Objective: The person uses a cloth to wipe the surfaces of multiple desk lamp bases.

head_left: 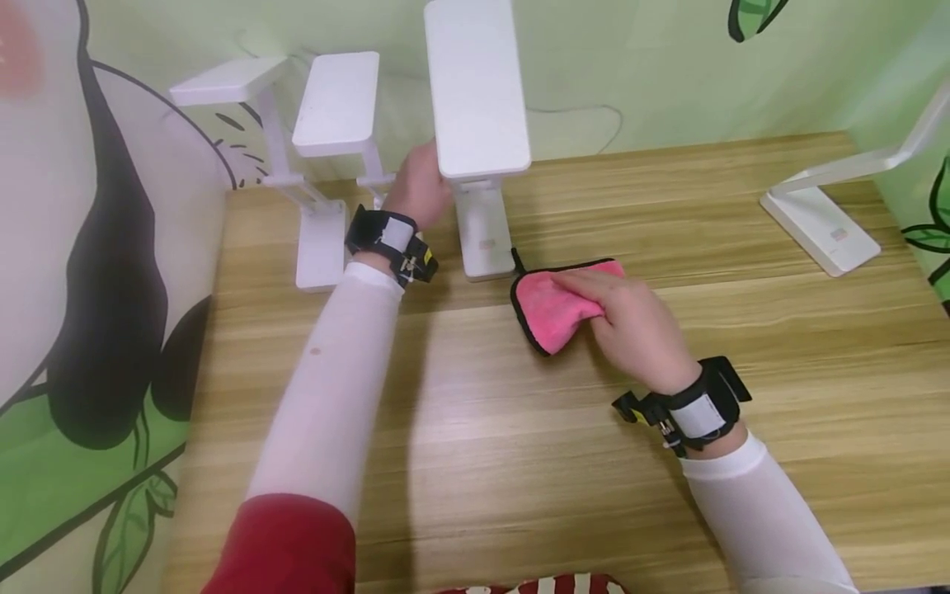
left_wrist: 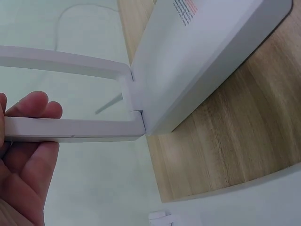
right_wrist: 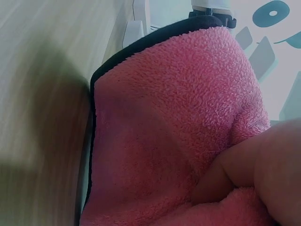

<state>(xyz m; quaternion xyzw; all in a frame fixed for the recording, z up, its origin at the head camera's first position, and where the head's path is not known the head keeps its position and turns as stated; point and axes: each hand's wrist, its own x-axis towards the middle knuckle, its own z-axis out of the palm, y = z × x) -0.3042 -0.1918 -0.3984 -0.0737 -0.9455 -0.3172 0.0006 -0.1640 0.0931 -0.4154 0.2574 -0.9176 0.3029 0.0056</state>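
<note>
Our left hand (head_left: 419, 186) grips one slim bar of the two-barred arm of a white desk lamp (head_left: 480, 103), which stands upright towards the back of the table (head_left: 519, 462). Our right hand (head_left: 641, 330) pinches a pink cloth (head_left: 549, 305) with black edging, bunched between thumb and fingers, its loop just beside the lamp's base; whether they touch, we cannot tell.

We judge the lamp fairly light, smooth and stiff, perhaps a little slippery, and likely to fold at its joints, so the arm close to the base seems our safest hold. The cloth looks plush, soft and limp; a gathered fold gives us good purchase.

Two more lamps, one farther left (head_left: 321, 247) and one nearer (head_left: 340, 99), crowd our left side and leave that wrist little room. A thin cord (head_left: 620, 124) shows against the wall (head_left: 683, 74) behind. Another lamp (head_left: 824, 231) stands well apart at our right.
</note>
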